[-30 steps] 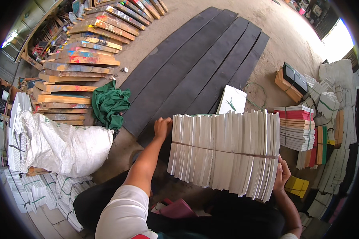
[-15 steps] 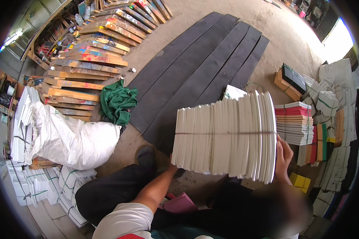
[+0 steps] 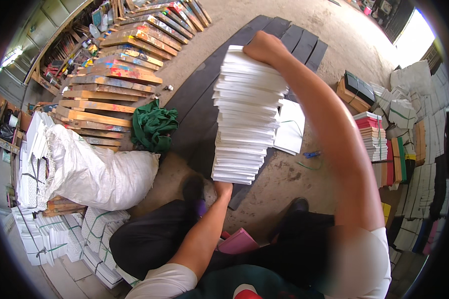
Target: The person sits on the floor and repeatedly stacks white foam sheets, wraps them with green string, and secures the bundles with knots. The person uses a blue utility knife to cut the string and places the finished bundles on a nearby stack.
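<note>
A tall stack of white paper bundles (image 3: 247,119), layered like thin booklets, is held between my hands over the dark boards. At its near end my left hand (image 3: 223,189) supports it, with the fingers mostly hidden under the paper. My right hand (image 3: 265,47) is closed on the far end, and the arm reaches across from the right. Beside the stack lies a flat white bundle (image 3: 290,127) with a thin green string over it. The long dark boards (image 3: 197,107) lie on the floor beneath.
Paint-stained wooden frames (image 3: 110,74) line the far left. A green cloth (image 3: 154,125) and a white sack (image 3: 102,169) lie left of me. Tied paper stacks (image 3: 371,137) stand at the right. A small blue tool (image 3: 312,155) and a pink folded piece (image 3: 238,241) are on the floor.
The stack has turned from lying sideways to pointing away from me. My right hand has moved from its right side to its far end; my left hand is at the near end.
</note>
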The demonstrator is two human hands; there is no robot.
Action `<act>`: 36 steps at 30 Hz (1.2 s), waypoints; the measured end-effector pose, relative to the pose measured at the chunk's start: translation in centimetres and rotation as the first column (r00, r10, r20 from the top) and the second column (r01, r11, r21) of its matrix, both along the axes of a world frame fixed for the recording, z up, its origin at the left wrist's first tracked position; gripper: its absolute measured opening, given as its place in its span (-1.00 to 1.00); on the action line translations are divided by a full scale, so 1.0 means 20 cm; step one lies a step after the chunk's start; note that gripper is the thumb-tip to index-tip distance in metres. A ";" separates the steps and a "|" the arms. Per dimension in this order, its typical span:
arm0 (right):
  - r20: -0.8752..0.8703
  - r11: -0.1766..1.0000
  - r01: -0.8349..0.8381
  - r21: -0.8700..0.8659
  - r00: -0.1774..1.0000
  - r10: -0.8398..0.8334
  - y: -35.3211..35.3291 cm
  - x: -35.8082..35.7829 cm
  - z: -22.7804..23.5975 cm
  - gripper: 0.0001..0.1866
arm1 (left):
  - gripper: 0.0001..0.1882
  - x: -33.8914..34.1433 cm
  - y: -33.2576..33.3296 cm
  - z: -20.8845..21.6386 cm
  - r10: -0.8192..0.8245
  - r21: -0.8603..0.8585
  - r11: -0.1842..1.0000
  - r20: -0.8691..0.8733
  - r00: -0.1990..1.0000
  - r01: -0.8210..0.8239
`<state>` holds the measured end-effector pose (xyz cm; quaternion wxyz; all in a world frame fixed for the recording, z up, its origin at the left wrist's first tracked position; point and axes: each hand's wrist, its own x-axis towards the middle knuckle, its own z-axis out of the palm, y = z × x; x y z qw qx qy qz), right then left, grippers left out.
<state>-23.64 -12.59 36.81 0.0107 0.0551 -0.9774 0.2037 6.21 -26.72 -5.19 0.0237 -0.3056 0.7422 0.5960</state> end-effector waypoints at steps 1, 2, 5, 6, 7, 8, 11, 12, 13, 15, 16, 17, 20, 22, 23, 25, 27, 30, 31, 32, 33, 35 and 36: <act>0.001 1.000 -0.024 0.012 1.000 0.024 -0.08 -0.05 0.00 -0.60 | -0.44 0.01 0.00 -0.03 0.119 0.162 0.980 -0.011 0.993 -0.115; 0.001 0.999 -0.045 0.026 0.999 0.045 -0.15 -0.09 -0.01 -0.59 | -0.46 0.04 0.01 -0.07 0.233 0.323 0.921 -0.004 0.973 -0.219; 0.058 0.994 -0.086 0.070 0.995 0.082 -0.40 -0.14 -0.03 -0.58 | -0.52 0.05 0.10 -0.04 0.535 0.577 0.686 0.013 0.845 -0.443; 0.088 0.990 -0.114 0.088 0.990 0.106 -0.51 -0.11 0.01 -0.59 | -0.52 0.04 0.06 -0.06 0.601 0.658 0.605 -0.009 0.799 -0.449; 0.079 0.985 -0.126 0.120 0.990 0.117 -0.61 -0.10 0.01 -0.59 | -0.51 0.05 0.03 -0.09 0.659 0.737 0.518 -0.021 0.752 -0.434; 0.070 0.979 -0.139 0.152 0.989 0.129 -0.71 -0.09 0.02 -0.59 | -0.51 0.05 0.01 -0.13 0.714 0.807 0.427 -0.025 0.700 -0.408; 0.095 0.937 -0.235 0.257 0.971 0.218 -0.92 -0.06 0.00 -0.60 | -0.59 0.06 0.03 -0.09 0.659 0.847 0.282 0.171 0.732 -0.451; 0.114 0.916 -0.282 0.286 0.959 0.260 -0.99 -0.04 0.00 -0.60 | -0.64 0.07 0.04 -0.08 0.638 0.845 0.228 0.245 0.730 -0.483; 0.096 0.904 -0.285 0.320 0.958 0.268 -1.06 -0.02 -0.01 -0.61 | -0.83 0.12 0.06 -0.06 0.454 0.813 0.297 0.342 0.823 -0.502; 0.087 0.894 -0.332 0.299 0.943 0.321 -1.17 0.03 -0.04 -0.61 | -0.94 0.14 0.17 -0.02 0.353 0.757 0.374 0.417 0.838 -0.535; 0.076 0.890 -0.355 0.287 0.934 0.348 -1.22 0.06 -0.04 -0.62 | -0.92 0.15 0.18 0.01 0.270 0.744 0.453 0.410 0.871 -0.491; 0.092 0.880 -0.372 0.296 0.928 0.361 -1.26 0.10 -0.04 -0.63 | -0.90 0.14 0.17 0.04 0.262 0.728 0.466 0.428 0.865 -0.502; 0.083 0.889 -0.365 0.278 0.931 0.357 -1.32 0.19 -0.06 -0.64 | -0.85 0.14 0.14 0.09 0.237 0.673 0.533 0.463 0.854 -0.512; 0.062 0.896 -0.361 0.258 0.932 0.358 -1.32 0.25 -0.05 -0.66 | -0.82 0.16 0.10 0.03 0.238 0.642 0.588 0.444 0.864 -0.492; 0.049 0.900 -0.358 0.250 0.933 0.357 -1.31 0.28 -0.04 -0.67 | -0.86 0.17 0.10 -0.03 0.228 0.607 0.620 0.468 0.854 -0.498; 0.045 0.877 -0.389 0.283 0.918 0.393 -1.23 0.34 -0.04 -0.69 | -0.89 0.17 0.10 0.01 0.183 0.494 0.759 0.463 0.867 -0.424; -0.005 0.874 -0.403 0.272 0.907 0.420 -1.11 0.39 -0.04 -0.71 | -0.89 0.18 0.11 0.05 0.131 0.387 0.867 0.433 0.892 -0.315; -0.120 0.895 -0.397 0.203 0.897 0.425 -0.91 0.45 -0.10 -0.71 | -0.84 0.19 0.14 0.08 0.013 0.226 0.966 0.431 0.902 -0.122; -0.134 0.901 -0.391 0.189 0.899 0.418 -0.85 0.48 -0.11 -0.71 | -0.81 0.19 0.15 0.09 -0.042 0.200 0.979 0.395 0.918 -0.041; -0.147 0.906 -0.385 0.175 0.900 0.411 -0.79 0.50 -0.13 -0.71 | -0.78 0.18 0.16 0.11 -0.099 0.170 0.985 0.361 0.927 0.039; -0.135 0.909 -0.374 0.186 0.906 0.401 -0.74 0.55 -0.12 -0.74 | -0.75 0.19 0.16 0.12 -0.155 0.134 0.984 0.329 0.931 0.117; -0.126 0.904 -0.381 0.195 0.904 0.409 -0.71 0.67 -0.05 -0.78 | -0.76 0.24 0.09 -0.06 -0.233 -0.060 0.965 0.260 0.937 0.257; -0.136 0.908 -0.385 0.167 0.903 0.408 -0.69 0.71 -0.04 -0.78 | -0.73 0.26 0.06 -0.13 -0.279 -0.159 0.934 0.237 0.931 0.321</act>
